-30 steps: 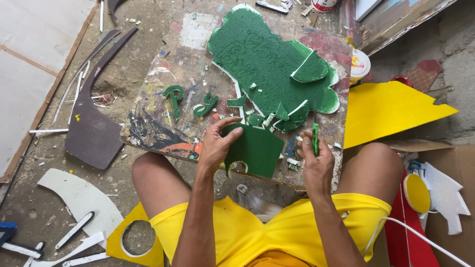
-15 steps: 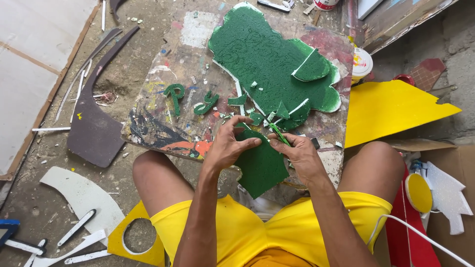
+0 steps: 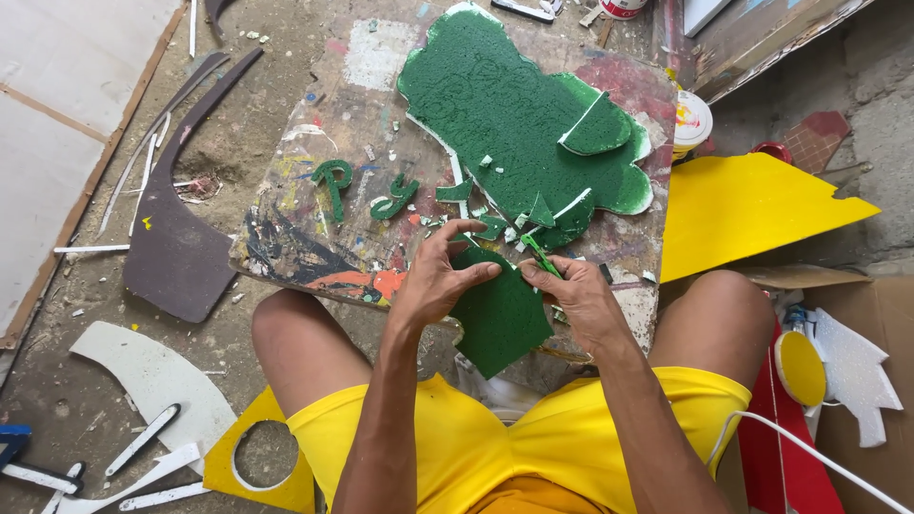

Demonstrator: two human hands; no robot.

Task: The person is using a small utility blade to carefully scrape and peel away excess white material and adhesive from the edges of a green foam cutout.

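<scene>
Two hands meet over one green foam piece (image 3: 500, 319), and we hold it at the near edge of the paint-smeared board (image 3: 314, 243) that rests across our knees. Our left hand (image 3: 433, 281) pinches the piece's upper left edge, thumb stretched across its face and fingers curled behind the rim. Our right hand (image 3: 576, 295) closes narrowly around a slim green-handled cutter (image 3: 541, 255), whose tip touches the top of the piece just beside the left thumb. The lower half of the piece hangs past the board's near edge, above our yellow shorts (image 3: 495, 447).

Small green and white offcuts (image 3: 495, 224) lie just beyond the fingers. Further toward the far right corner spreads a large green foam sheet (image 3: 505, 114) with lobed edges, a smaller leaf-shaped cut (image 3: 598, 128) lying on top of it. Toward the left side of the board sit two green foam letters (image 3: 367, 190), well apart from the hands.

Off the board, a yellow sheet (image 3: 752, 209) lies to the right and a dark curved panel (image 3: 176, 243) to the left on the floor.
</scene>
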